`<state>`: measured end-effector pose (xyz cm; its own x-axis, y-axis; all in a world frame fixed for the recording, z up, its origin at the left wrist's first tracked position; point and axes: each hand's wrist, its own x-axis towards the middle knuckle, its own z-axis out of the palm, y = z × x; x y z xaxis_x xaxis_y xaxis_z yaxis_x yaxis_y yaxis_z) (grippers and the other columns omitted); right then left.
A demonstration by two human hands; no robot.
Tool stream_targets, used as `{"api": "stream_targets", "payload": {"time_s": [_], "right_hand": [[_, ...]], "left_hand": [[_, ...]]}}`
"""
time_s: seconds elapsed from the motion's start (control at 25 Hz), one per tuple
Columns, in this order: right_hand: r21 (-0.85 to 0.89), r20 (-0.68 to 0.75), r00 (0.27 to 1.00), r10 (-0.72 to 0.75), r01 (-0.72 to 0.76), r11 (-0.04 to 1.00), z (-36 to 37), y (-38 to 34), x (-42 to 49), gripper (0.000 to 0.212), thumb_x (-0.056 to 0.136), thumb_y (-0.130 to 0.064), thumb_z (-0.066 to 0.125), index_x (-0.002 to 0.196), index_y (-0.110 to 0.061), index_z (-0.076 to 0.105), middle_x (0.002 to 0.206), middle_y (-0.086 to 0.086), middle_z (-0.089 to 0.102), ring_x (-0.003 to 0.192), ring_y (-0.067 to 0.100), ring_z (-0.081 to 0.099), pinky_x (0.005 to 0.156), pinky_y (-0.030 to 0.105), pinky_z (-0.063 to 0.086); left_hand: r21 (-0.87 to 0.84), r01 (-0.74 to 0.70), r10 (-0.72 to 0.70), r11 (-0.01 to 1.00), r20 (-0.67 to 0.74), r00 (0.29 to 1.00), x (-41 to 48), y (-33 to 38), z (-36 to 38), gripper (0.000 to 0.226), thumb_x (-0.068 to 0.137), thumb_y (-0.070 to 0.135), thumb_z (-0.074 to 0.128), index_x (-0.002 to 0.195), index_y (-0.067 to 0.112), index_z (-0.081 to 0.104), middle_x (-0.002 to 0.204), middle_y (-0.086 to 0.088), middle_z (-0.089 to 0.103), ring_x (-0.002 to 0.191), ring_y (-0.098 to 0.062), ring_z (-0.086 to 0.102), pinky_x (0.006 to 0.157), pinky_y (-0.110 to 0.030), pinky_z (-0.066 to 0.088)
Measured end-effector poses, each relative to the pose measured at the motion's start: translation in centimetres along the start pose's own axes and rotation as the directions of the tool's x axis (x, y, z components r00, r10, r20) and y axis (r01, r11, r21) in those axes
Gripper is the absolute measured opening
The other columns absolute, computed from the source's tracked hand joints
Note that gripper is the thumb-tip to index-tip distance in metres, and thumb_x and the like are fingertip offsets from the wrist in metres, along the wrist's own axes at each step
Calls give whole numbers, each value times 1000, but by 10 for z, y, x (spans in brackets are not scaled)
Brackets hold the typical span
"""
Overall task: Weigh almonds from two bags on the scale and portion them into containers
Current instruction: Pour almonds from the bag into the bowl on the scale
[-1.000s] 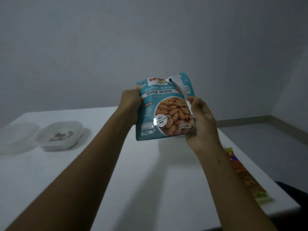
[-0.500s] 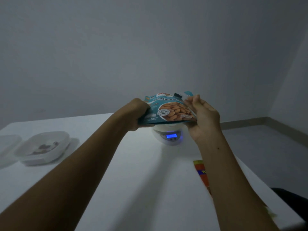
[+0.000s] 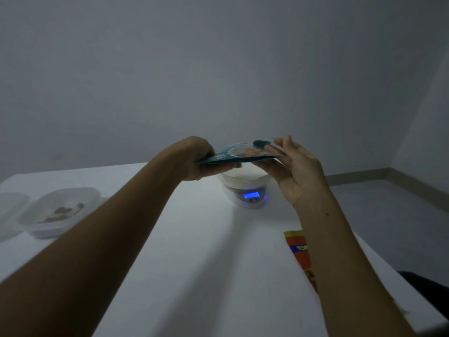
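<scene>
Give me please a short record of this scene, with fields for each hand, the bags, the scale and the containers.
left hand: grips the teal almond bag at its left end
right hand: pinches the bag's right end
teal almond bag: held nearly flat above the scale bowl
scale: display lit blue, reading too blurred to tell
orange bag: lying on the table, partly behind the right forearm
container: at left, few pieces inside, lid off
</scene>
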<state>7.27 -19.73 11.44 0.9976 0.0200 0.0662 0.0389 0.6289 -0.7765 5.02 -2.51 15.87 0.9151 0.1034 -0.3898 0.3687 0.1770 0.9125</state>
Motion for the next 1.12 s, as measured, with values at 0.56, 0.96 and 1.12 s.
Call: {"api": "stream_targets", "payload": {"time_s": [0.56, 0.96, 1.12], "right_hand": [[-4, 1, 1000, 8, -8, 1000, -5, 3, 3, 22, 94, -17, 56, 81, 1, 60, 90, 23, 63, 85, 36, 66, 62, 41, 62], [2, -4, 1000, 29, -29, 1000, -9, -2, 0, 22, 94, -17, 56, 83, 1, 60, 114, 33, 61, 88, 39, 67, 64, 43, 62], [19, -2, 999, 32, -32, 999, -12, -4, 1, 22, 94, -17, 56, 80, 0, 60, 107, 29, 62, 77, 34, 70, 62, 41, 61]], "left_hand": [[12, 17, -17, 1000, -3, 1000, 3, 3, 0, 22, 98, -1, 27, 100, -18, 41, 81, -28, 64, 45, -30, 68, 45, -30, 58], [21, 51, -52, 998, 19, 998, -2, 5, 4, 18, 98, 2, 31, 101, -13, 40, 73, -27, 68, 47, -28, 69, 39, -28, 54], [7, 41, -41, 999, 17, 999, -4, 6, 9, 30, 97, -1, 27, 121, -18, 34, 70, -31, 65, 42, -32, 66, 34, -29, 51]]}}
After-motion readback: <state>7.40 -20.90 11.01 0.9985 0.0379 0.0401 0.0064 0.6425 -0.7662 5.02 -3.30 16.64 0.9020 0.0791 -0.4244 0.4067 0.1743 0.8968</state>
